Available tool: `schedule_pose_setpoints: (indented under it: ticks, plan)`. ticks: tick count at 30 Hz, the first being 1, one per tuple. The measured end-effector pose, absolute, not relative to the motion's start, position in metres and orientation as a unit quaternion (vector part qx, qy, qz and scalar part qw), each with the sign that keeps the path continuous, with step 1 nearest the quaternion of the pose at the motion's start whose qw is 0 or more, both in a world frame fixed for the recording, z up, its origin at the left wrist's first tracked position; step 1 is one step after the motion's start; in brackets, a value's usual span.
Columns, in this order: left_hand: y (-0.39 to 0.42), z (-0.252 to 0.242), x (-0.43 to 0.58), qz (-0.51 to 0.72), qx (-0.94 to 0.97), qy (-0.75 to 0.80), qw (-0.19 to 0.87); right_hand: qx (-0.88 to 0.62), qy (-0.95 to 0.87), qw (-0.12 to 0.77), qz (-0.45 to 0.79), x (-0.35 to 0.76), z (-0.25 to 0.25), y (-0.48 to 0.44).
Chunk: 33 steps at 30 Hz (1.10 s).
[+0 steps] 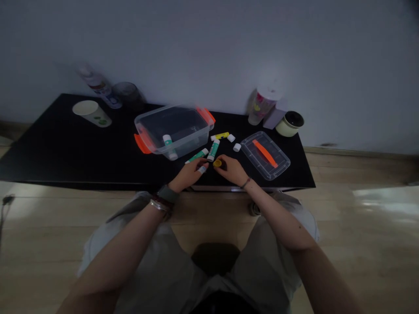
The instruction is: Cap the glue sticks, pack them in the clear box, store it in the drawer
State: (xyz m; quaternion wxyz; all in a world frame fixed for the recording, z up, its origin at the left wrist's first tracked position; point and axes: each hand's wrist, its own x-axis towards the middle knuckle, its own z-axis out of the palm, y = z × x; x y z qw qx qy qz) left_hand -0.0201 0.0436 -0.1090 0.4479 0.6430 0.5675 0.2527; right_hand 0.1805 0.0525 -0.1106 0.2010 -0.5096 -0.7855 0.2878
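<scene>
My left hand (189, 175) is closed around a small whitish tube (203, 168), mostly hidden by the fingers. Opposite it, my right hand (231, 169) pinches a yellow cap (218, 163) between thumb and finger. Just beyond the hands lie a green-and-white glue stick (213, 150) and another green glue stick (197, 155), the latter close to my left fingers. A yellow glue stick (220, 136) rests behind them, with a white cap (231, 138) at its end and a second white cap (237, 147) nearer my right hand.
A clear box (193, 144) with orange latches holds one green-and-white glue stick (170, 147). Its clear lid (250, 152) with an orange handle lies at right. Around the black table (98, 161) stand a paper cup (91, 113), a spray bottle (101, 89), a tumbler (262, 104) and a lidded jar (288, 127).
</scene>
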Motion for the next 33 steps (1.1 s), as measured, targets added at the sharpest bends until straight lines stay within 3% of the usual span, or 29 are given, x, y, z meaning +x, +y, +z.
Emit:
schedule_pose_setpoints:
  ticks: [5,12,18,22,26,30,33]
  plan:
    - [0.041,-0.099,-0.013,0.299,0.509,0.518,0.619,-0.424,-0.809,0.267,0.308,0.171,-0.101,0.042]
    - [0.043,-0.099,-0.021,0.336,0.436,0.512,0.659,-0.425,-0.841,0.206,0.263,0.190,-0.078,0.073]
    - [0.045,-0.097,-0.026,0.369,0.407,0.541,0.636,-0.543,-0.834,0.056,0.075,0.204,-0.078,0.157]
    - [0.045,-0.090,-0.027,0.380,0.386,0.536,0.647,-0.550,-0.833,-0.053,0.037,0.190,-0.090,0.191]
    - [0.047,-0.086,-0.025,0.389,0.362,0.540,0.653,-0.534,-0.838,-0.106,0.024,0.173,-0.102,0.201]
    - [0.048,-0.087,-0.025,0.393,0.346,0.543,0.656,-0.523,-0.847,-0.091,-0.006,0.168,-0.103,0.200]
    - [0.048,-0.087,-0.026,0.400,0.345,0.542,0.654,-0.540,-0.841,-0.023,-0.030,0.174,-0.092,0.194]
